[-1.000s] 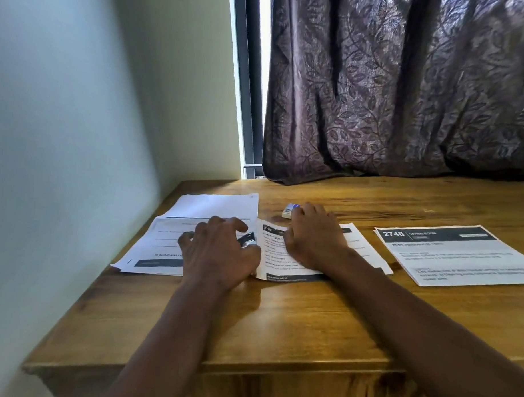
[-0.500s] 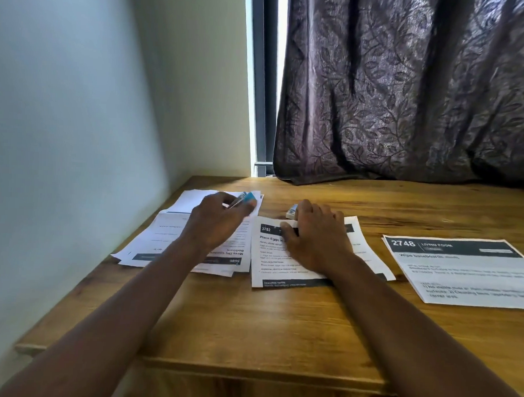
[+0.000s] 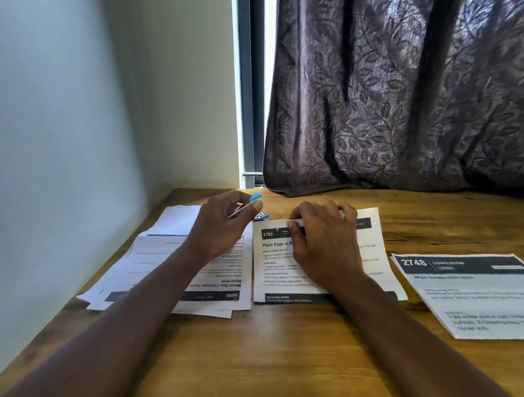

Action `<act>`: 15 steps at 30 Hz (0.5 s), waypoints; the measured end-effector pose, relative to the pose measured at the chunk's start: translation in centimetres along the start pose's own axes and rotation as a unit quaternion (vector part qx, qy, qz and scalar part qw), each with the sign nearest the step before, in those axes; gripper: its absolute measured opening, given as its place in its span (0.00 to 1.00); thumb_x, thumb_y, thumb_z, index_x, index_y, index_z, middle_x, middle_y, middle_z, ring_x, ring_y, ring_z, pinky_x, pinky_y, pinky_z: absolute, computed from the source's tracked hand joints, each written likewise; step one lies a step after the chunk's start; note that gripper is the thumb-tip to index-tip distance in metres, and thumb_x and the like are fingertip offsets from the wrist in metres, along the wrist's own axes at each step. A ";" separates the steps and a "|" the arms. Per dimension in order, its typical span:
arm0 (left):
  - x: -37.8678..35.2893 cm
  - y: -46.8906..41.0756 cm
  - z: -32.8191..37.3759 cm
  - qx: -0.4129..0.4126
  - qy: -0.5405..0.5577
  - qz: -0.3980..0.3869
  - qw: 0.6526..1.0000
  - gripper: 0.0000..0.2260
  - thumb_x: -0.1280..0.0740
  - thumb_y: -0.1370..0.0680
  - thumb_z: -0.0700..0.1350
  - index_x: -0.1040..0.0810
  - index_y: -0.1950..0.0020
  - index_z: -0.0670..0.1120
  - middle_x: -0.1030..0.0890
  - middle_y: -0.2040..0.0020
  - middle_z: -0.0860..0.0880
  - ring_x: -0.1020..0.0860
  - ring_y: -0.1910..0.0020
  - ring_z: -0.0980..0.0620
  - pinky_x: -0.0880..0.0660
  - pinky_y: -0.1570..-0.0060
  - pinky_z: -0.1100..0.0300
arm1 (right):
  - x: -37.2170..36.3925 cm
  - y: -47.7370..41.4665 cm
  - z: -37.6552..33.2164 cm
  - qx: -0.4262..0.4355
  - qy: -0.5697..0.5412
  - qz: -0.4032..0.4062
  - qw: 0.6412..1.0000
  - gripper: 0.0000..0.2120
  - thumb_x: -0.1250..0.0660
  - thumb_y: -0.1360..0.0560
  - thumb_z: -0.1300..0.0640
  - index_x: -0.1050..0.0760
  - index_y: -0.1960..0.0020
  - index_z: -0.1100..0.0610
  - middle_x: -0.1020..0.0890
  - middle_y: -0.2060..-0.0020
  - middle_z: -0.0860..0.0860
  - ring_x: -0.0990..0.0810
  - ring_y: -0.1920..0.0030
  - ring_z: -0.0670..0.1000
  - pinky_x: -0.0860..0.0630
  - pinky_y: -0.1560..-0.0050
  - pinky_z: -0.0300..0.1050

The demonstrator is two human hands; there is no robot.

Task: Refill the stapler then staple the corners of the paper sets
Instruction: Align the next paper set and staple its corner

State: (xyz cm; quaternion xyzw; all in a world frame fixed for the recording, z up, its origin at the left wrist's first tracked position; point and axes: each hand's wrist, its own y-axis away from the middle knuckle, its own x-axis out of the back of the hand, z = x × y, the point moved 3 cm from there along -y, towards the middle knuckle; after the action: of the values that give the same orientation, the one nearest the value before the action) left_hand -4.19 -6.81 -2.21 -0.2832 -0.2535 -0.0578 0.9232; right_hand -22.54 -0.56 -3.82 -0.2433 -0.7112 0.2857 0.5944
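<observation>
Slim metal stapler (image 3: 252,199) with blue tip is gripped by curled left hand (image 3: 218,232) at 11 o'clock of middle paper set (image 3: 275,258); its top edge is pinched by right hand (image 3: 324,248).

Three lots of printed paper: a left pile (image 3: 169,272), a middle set (image 3: 278,258), a right set (image 3: 474,295). One blue-tipped stapler (image 3: 250,204), one small box (image 3: 260,216), one curtain (image 3: 406,99).

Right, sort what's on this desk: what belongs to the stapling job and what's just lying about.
For the job: stapler, in the left hand; middle paper set, top edge held by the right hand; left paper pile; right paper set; small blue box, probably staples.
Just there: curtain; window frame; wall.
</observation>
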 end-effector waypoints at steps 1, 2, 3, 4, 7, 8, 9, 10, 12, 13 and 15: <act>0.2 0.0 0.0 -0.006 0.005 0.003 1.000 0.16 0.34 0.21 0.61 0.18 0.43 0.51 0.13 0.51 0.53 0.17 0.52 0.49 0.16 0.55 0.43 | 0.0 0.0 0.0 -0.004 0.001 -0.006 1.000 0.05 0.41 0.20 0.48 0.29 0.50 0.47 0.19 0.54 0.45 0.26 0.48 0.52 0.41 0.34 0.55; 0.2 0.0 0.0 -0.012 0.010 0.002 1.000 0.15 0.34 0.21 0.59 0.19 0.42 0.52 0.14 0.51 0.53 0.17 0.52 0.49 0.17 0.54 0.42 | 0.1 0.1 0.0 -0.007 0.003 -0.009 1.000 0.04 0.41 0.20 0.48 0.28 0.50 0.47 0.19 0.54 0.44 0.25 0.47 0.51 0.42 0.33 0.55; 0.2 -0.1 -0.1 -0.017 0.012 -0.003 1.000 0.12 0.33 0.20 0.58 0.19 0.43 0.52 0.14 0.52 0.54 0.18 0.53 0.49 0.17 0.54 0.41 | 0.2 0.1 0.0 -0.010 0.007 -0.009 1.000 0.04 0.41 0.20 0.49 0.28 0.49 0.46 0.18 0.53 0.44 0.25 0.47 0.51 0.42 0.33 0.55; 0.1 -0.1 -0.3 -0.023 0.012 -0.012 1.000 0.09 0.32 0.20 0.56 0.20 0.44 0.53 0.15 0.54 0.53 0.19 0.55 0.46 0.18 0.56 0.39 | 0.4 0.1 0.1 -0.012 0.012 -0.007 1.000 0.05 0.41 0.20 0.49 0.27 0.48 0.46 0.18 0.53 0.44 0.25 0.46 0.51 0.42 0.33 0.55; -0.3 -0.1 -0.9 -0.037 0.001 -0.044 0.998 0.05 0.29 0.20 0.48 0.21 0.45 0.53 0.16 0.51 0.50 0.22 0.55 0.38 0.21 0.56 0.38 | 0.8 0.0 0.0 -0.012 0.029 -0.011 0.999 0.11 0.42 0.20 0.49 0.23 0.44 0.46 0.17 0.50 0.44 0.25 0.45 0.51 0.42 0.32 0.55; -0.3 -0.1 -1.0 -0.050 -0.016 -0.049 0.997 0.08 0.28 0.21 0.44 0.22 0.45 0.54 0.16 0.48 0.53 0.21 0.54 0.41 0.20 0.54 0.40 | 0.9 0.0 -0.1 -0.010 0.031 -0.011 0.999 0.12 0.42 0.20 0.49 0.22 0.43 0.47 0.17 0.49 0.45 0.25 0.45 0.51 0.41 0.32 0.56; -0.2 0.0 -0.9 -0.069 -0.040 -0.051 0.996 0.11 0.28 0.22 0.40 0.23 0.44 0.54 0.16 0.45 0.56 0.19 0.53 0.44 0.18 0.53 0.45 | 1.0 0.0 -0.2 -0.009 0.030 -0.010 0.999 0.13 0.43 0.21 0.49 0.21 0.43 0.47 0.17 0.50 0.45 0.25 0.45 0.52 0.41 0.32 0.56; -0.1 0.0 -0.8 -0.091 -0.069 -0.051 0.992 0.15 0.28 0.23 0.38 0.24 0.44 0.55 0.16 0.44 0.57 0.18 0.52 0.49 0.17 0.52 0.50 | 1.1 0.0 -0.3 -0.007 0.028 -0.009 1.000 0.14 0.43 0.21 0.49 0.21 0.43 0.48 0.17 0.50 0.46 0.25 0.45 0.52 0.40 0.33 0.57; 0.2 0.1 -0.3 -0.126 -0.122 -0.050 0.983 0.21 0.27 0.25 0.35 0.27 0.41 0.57 0.16 0.42 0.54 0.18 0.50 0.52 0.16 0.52 0.56 | 1.2 0.0 -0.6 -0.001 0.026 -0.010 1.000 0.16 0.44 0.21 0.48 0.20 0.43 0.48 0.17 0.50 0.46 0.25 0.45 0.52 0.40 0.33 0.57; 0.4 0.1 -0.1 -0.142 -0.142 -0.045 0.979 0.22 0.27 0.26 0.35 0.26 0.40 0.57 0.15 0.41 0.52 0.18 0.48 0.51 0.16 0.51 0.56 | 1.2 0.0 -0.7 0.003 0.027 -0.015 1.000 0.16 0.44 0.21 0.48 0.20 0.42 0.48 0.17 0.49 0.46 0.25 0.45 0.52 0.41 0.32 0.57; 0.8 0.1 0.3 -0.165 -0.167 -0.030 0.972 0.19 0.27 0.27 0.39 0.24 0.39 0.52 0.15 0.41 0.50 0.17 0.46 0.49 0.16 0.48 0.53 | 1.2 0.0 -1.0 0.013 0.030 -0.022 0.999 0.15 0.43 0.20 0.47 0.21 0.41 0.48 0.17 0.49 0.46 0.25 0.43 0.52 0.42 0.31 0.57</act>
State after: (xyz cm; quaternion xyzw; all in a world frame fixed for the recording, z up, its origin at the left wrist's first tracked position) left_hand -3.55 -6.54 -1.64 -0.4294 -0.3999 -0.0787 0.8060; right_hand -21.80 0.36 -2.86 -0.2280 -0.6947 0.2741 0.6247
